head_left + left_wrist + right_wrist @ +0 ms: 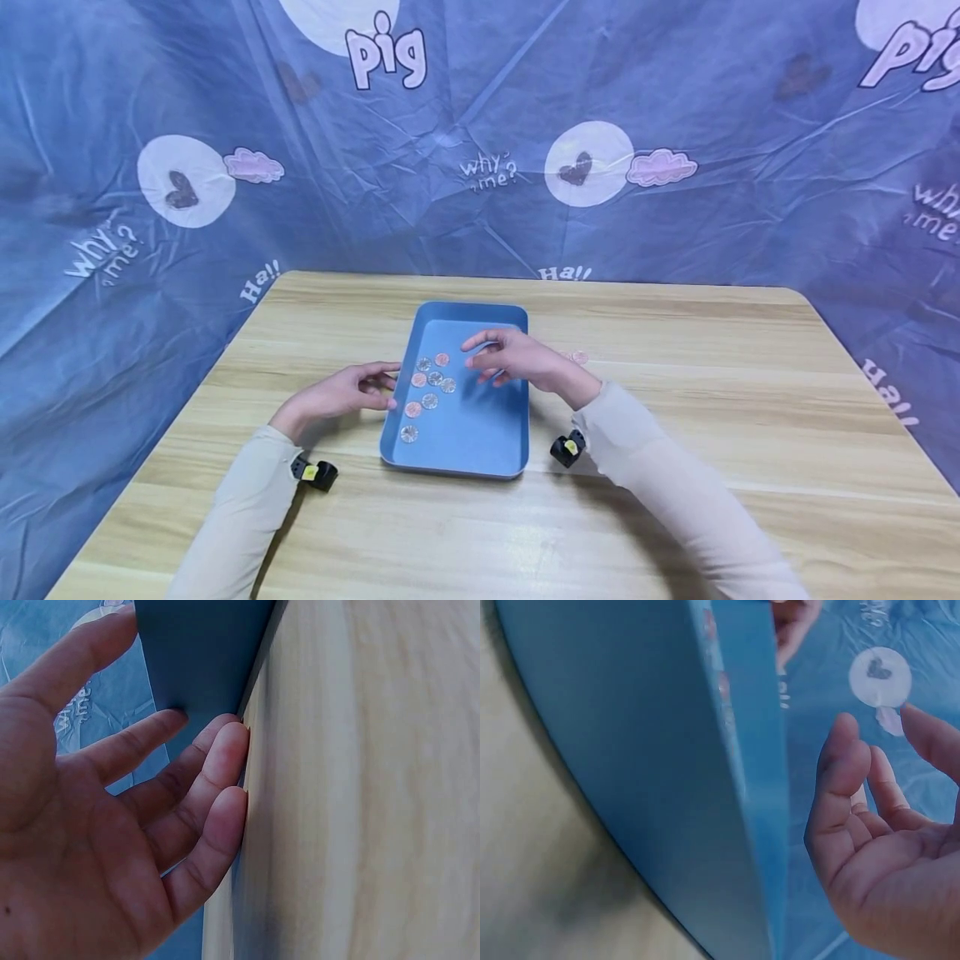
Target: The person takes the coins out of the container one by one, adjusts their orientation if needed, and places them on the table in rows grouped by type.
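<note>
A blue rectangular tray (480, 454) lies on the table, with several round coins in its left half. Some are silver-coloured, like the coin (408, 434) nearest the front; others are copper-coloured, like the coin (442, 360) farther back. My left hand (347, 393) is at the tray's left side, its fingers spread and lightly bent. In the left wrist view, fingertips (225, 750) meet the tray's outer wall (202, 652) low by the tabletop. Over the tray's right half hovers my right hand (513, 358), fingers loosely bent and nothing between them, as the right wrist view also shows.
Two copper-coloured coins (580, 357) lie on the wooden table (675, 333) right of the tray, partly behind the right wrist. A blue printed cloth (480, 217) hangs behind the table and along its sides. Each wrist carries a small black camera (568, 448).
</note>
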`<state>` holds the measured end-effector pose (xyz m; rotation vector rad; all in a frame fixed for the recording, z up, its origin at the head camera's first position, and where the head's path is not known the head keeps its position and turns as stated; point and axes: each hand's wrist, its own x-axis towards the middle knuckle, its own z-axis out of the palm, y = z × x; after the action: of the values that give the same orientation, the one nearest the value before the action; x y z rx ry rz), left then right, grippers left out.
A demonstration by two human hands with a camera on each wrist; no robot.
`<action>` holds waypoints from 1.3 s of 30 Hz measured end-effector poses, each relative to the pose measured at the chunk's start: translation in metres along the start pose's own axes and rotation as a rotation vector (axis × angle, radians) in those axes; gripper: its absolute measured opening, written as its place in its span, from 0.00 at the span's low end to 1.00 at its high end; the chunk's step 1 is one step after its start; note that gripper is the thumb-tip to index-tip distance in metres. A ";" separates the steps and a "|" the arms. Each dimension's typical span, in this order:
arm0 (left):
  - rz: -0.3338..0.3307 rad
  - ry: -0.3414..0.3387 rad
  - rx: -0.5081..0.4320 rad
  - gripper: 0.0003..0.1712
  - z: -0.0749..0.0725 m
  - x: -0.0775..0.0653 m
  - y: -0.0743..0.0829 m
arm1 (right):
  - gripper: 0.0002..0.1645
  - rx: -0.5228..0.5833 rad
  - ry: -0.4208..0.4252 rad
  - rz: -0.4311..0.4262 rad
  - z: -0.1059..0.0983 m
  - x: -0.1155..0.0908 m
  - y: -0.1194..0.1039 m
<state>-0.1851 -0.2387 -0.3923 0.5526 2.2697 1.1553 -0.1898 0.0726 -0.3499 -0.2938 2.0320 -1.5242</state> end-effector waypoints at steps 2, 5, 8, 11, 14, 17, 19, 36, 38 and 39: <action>0.001 0.000 0.006 0.45 0.000 0.000 0.000 | 0.27 -0.014 -0.014 0.002 0.004 0.005 0.003; 0.001 0.001 0.016 0.45 0.000 0.001 0.000 | 0.27 -0.026 -0.019 0.013 0.008 0.012 0.009; 0.001 0.003 0.019 0.45 0.000 0.001 0.000 | 0.27 -0.042 -0.006 0.020 0.010 0.018 0.014; 0.000 0.004 0.014 0.45 0.000 0.000 0.001 | 0.26 -0.065 0.005 0.028 0.011 0.023 0.018; 0.000 0.001 0.005 0.45 -0.001 0.000 0.002 | 0.24 -0.091 0.010 0.028 0.012 0.027 0.020; -0.001 -0.001 0.001 0.45 -0.001 0.000 0.002 | 0.22 -0.115 0.014 0.030 0.015 0.029 0.021; -0.001 -0.002 0.003 0.45 -0.001 0.000 0.002 | 0.21 -0.135 0.014 0.036 0.017 0.030 0.022; -0.004 -0.011 -0.020 0.45 0.000 0.000 0.001 | 0.17 -0.242 0.018 0.047 0.027 0.037 0.025; -0.005 -0.011 -0.022 0.45 0.000 0.001 0.000 | 0.16 -0.253 0.019 0.047 0.027 0.038 0.025; -0.005 -0.011 -0.024 0.45 0.000 0.001 0.000 | 0.16 -0.261 0.020 0.047 0.027 0.038 0.025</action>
<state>-0.1859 -0.2383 -0.3919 0.5430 2.2437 1.1728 -0.2013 0.0395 -0.3898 -0.3298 2.2396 -1.2384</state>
